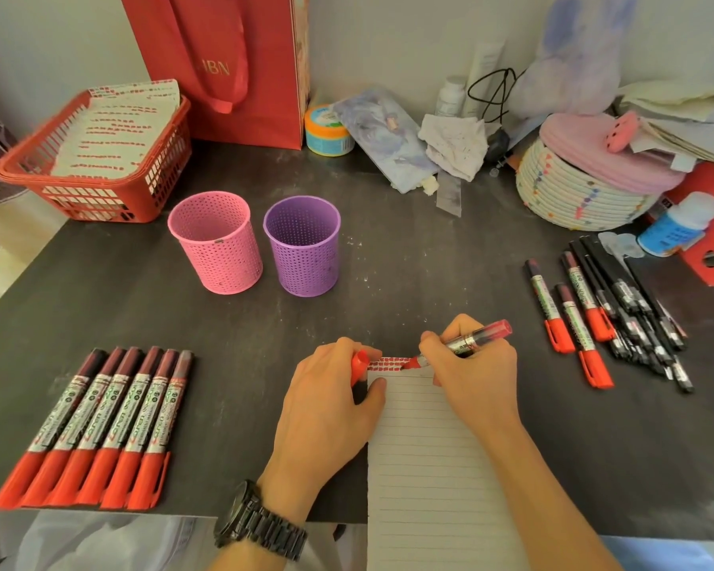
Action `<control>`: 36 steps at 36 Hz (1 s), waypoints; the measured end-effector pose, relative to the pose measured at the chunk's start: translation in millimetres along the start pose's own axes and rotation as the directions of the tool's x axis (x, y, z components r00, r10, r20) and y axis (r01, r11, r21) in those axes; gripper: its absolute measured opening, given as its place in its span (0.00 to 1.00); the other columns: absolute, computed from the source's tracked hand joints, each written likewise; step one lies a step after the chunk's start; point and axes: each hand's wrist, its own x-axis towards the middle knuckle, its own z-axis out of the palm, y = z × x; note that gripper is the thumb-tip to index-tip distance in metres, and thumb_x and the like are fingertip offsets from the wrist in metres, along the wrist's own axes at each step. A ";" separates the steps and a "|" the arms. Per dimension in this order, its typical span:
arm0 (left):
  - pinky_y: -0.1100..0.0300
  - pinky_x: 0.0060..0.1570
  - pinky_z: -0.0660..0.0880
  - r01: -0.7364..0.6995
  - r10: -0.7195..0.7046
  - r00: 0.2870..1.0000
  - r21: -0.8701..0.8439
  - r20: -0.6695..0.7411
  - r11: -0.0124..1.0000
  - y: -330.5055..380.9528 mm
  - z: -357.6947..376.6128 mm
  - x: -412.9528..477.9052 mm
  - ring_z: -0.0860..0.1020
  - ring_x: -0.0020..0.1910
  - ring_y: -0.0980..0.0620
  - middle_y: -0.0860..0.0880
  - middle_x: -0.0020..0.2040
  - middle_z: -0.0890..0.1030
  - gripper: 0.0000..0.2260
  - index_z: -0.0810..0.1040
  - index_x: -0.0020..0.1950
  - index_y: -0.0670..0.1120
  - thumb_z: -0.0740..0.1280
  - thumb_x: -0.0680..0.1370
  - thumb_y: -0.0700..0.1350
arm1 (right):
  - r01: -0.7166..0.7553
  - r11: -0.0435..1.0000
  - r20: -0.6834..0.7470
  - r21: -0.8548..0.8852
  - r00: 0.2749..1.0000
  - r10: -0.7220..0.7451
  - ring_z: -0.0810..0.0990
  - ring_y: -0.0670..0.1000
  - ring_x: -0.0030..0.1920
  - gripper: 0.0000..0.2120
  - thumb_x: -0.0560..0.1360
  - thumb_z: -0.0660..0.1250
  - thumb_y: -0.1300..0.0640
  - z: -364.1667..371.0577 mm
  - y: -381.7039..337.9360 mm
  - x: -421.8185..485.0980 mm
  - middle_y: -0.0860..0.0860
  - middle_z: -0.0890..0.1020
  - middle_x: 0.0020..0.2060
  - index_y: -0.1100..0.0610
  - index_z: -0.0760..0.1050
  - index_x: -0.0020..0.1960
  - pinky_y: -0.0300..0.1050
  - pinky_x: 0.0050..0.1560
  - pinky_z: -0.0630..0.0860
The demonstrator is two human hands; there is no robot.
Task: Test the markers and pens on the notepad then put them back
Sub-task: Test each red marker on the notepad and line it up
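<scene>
A lined notepad [425,455] lies at the front middle of the dark table, with rows of red marks along its top edge. My right hand [470,372] grips an uncapped red marker [477,337], its tip touching the top of the page. My left hand [330,401] rests on the pad's left edge and holds the red cap [359,364]. Several capped red markers [100,426] lie in a neat row at the front left. Three more red markers [569,319] and a heap of black pens [639,319] lie at the right.
An empty pink cup [215,241] and a purple cup [304,245] stand behind the pad. A red basket [95,187] holding marked sheets sits at the back left beside a red bag [231,63]. A woven basket [573,191], bottles and papers crowd the back right.
</scene>
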 end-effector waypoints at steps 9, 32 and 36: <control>0.75 0.46 0.60 0.013 -0.012 1.000 -0.014 0.019 1.000 0.4 -0.2 0.4 0.68 0.48 0.72 0.69 0.50 0.69 0.12 0.72 0.57 0.64 0.69 0.75 0.60 | 0.002 1.000 -0.004 -0.015 1.000 -0.002 0.78 0.48 0.25 0.13 0.73 0.72 0.60 0.7 2.8 1.5 0.48 0.78 0.22 0.51 0.73 0.33 0.34 0.26 0.73; 0.75 0.45 0.61 0.008 -0.008 1.000 -0.007 0.006 1.000 0.3 0.2 -0.1 0.69 0.50 0.72 0.74 0.48 0.67 0.11 0.69 0.54 0.67 0.69 0.75 0.59 | -0.058 0.974 -0.080 0.217 0.994 0.077 0.73 0.43 0.23 0.15 0.73 0.72 0.61 -6.1 4.9 3.7 0.50 0.75 0.20 0.57 0.71 0.31 0.34 0.28 0.71; 0.73 0.48 0.63 -0.016 0.016 1.000 -0.010 -0.007 1.000 1.2 -0.5 -2.2 0.70 0.51 0.70 0.74 0.48 0.67 0.11 0.69 0.54 0.67 0.66 0.75 0.63 | -0.029 0.970 -0.081 0.243 0.995 0.050 0.76 0.42 0.24 0.14 0.74 0.74 0.54 -6.2 0.1 3.2 0.48 0.77 0.23 0.58 0.75 0.35 0.32 0.29 0.72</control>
